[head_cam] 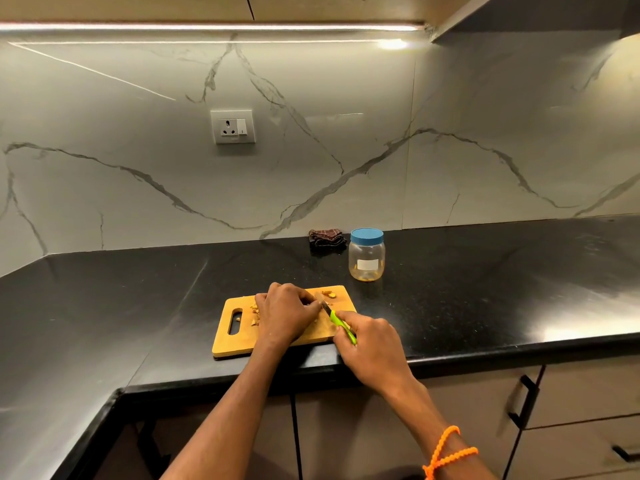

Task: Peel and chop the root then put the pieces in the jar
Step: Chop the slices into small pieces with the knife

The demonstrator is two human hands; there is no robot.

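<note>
The root [313, 299] is almost wholly hidden under the curled fingers of the left hand [285, 315], by which it is pinned to the wooden cutting board [221, 344], evidently so that it cannot roll under the blade. Only a sliver is seen at the fingertips, just where the knife [332, 317] meets it. The knife's green handle is gripped by the right hand [372, 348], held at the board's near right corner with the blade angled in toward the left fingers, as suits chopping. Cut pieces [255, 311] are scattered on the board left of the holding hand, and a few more [329, 293] at its far right corner. Beyond that corner the jar [366, 258] is seen, with its blue lid on and a dark folded cloth [325, 237] behind it.
</note>
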